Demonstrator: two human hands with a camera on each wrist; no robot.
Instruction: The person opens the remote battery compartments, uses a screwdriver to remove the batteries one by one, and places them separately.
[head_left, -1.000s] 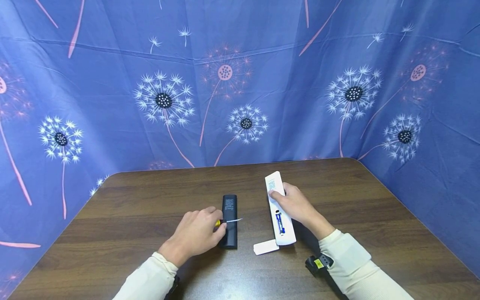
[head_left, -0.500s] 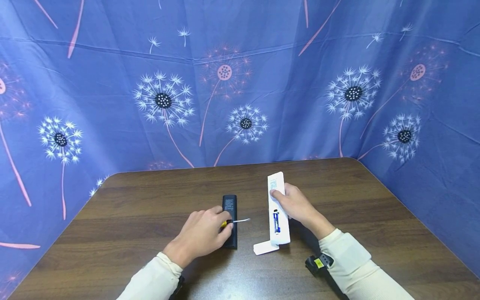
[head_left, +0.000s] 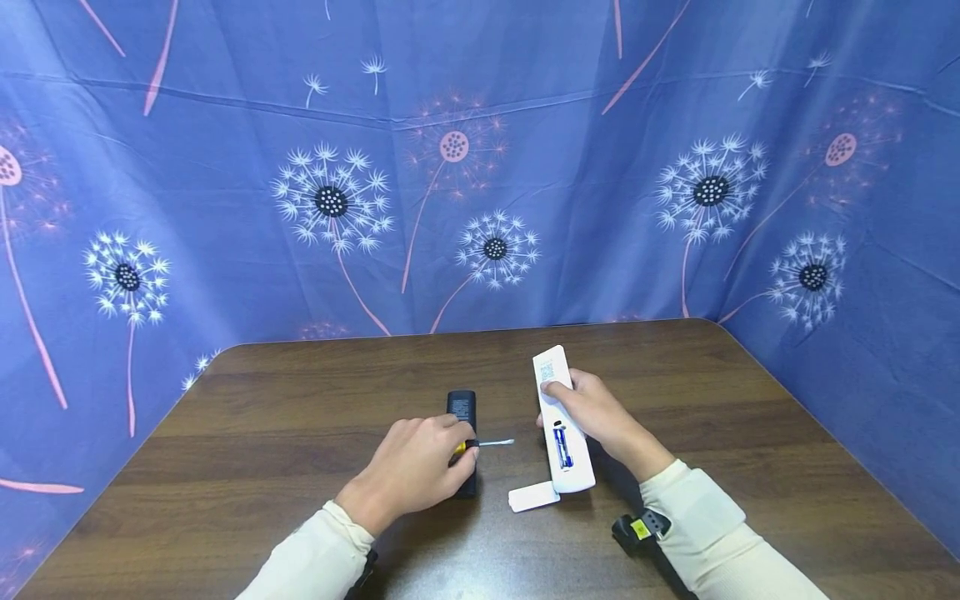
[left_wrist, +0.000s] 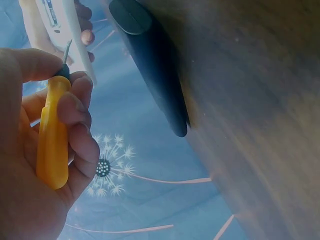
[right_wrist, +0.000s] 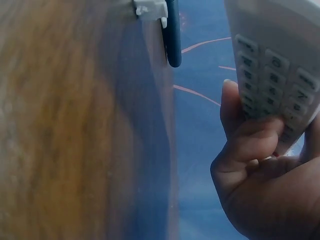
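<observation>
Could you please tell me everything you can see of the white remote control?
The white remote control is long, slim and plastic-looking. Its back faces upward, with what looks like a QR code and at least one blue battery exposed; rows of buttons show on its front. The right hand grips it, tilted, above the table.

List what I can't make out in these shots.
- Black remote, head view: printing too small to read; middle hidden by the left hand.
- White remote, right wrist view: button symbols blurred, lowest buttons behind the right hand.
- White battery cover, right wrist view: cut off by the top edge.
- Screwdriver, head and left wrist views: tip too small to tell its type.
</observation>
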